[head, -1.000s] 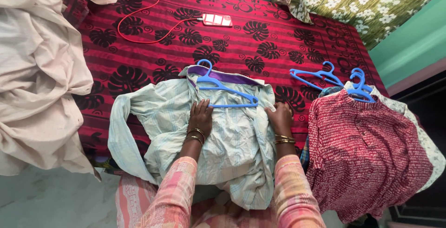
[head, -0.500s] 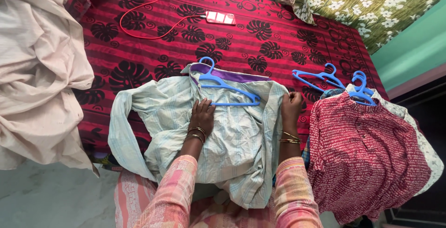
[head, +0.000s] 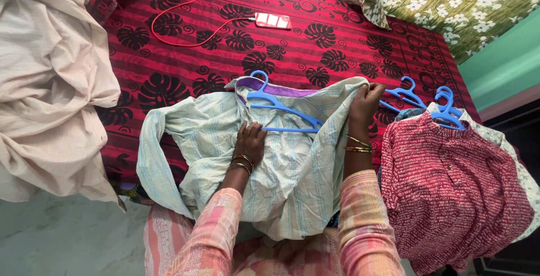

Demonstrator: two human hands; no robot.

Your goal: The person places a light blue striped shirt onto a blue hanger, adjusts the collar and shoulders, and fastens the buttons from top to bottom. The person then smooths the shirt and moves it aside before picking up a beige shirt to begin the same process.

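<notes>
- The bed (head: 185,57) carries everything, under a red cover with black leaf prints.
- A pale striped shirt (head: 292,169) lies spread across its near edge.
- A heap of cream cloth (head: 50,85) lies at the left.
- A red printed garment (head: 450,186) lies at the right on other clothes.
- A phone (head: 273,20) with a red cable (head: 180,28) lies farther back.
- A green floral pillow (head: 450,0) sits in the far right corner.
- A loose blue hanger (head: 402,93) lies beside the red printed garment.

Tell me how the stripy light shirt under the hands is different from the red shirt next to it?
The pale striped shirt is light blue-green and crumpled; the red patterned shirt is dark red with tiny white marks and lies smooth. The left hand presses the pale one and the right hand lifts its shoulder; nobody touches the red one. Both lie on the bed with blue hangers.
</notes>
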